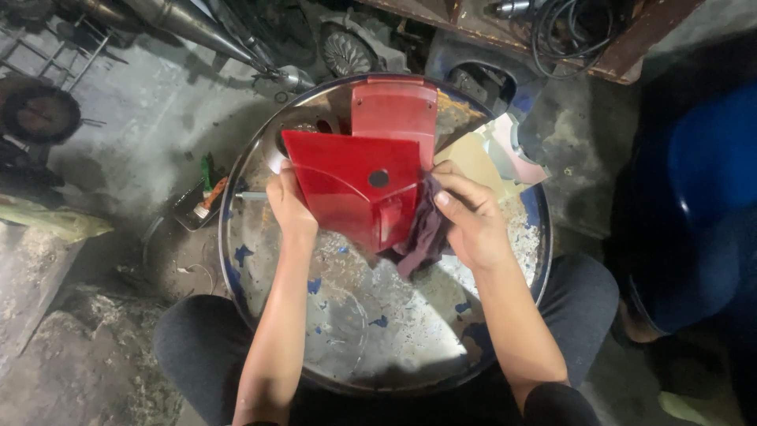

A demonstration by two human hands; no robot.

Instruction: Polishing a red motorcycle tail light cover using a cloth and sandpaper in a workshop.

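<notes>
Head view looks down on a big round metal drum top (355, 331), worn and flecked with blue paint, standing between the person's knees on a grimy concrete floor (142, 126). Over its far half a red plastic panel (355, 185) is held up, tilted, with a small dark hole near its middle. A second red panel (394, 106) lies just behind it, at the far rim of the drum. Left hand (288, 205) grips the left edge of the near panel, fingers wrapped behind it and closed on the plastic. Right hand (469, 217) presses a dark purplish rag (422, 237) against the panel's right edge, fingers curled and closed on the cloth, the rag hanging down below the hand. Left of the drum, on the floor, sits a small black tray (193, 207) holding a few small bits
</notes>
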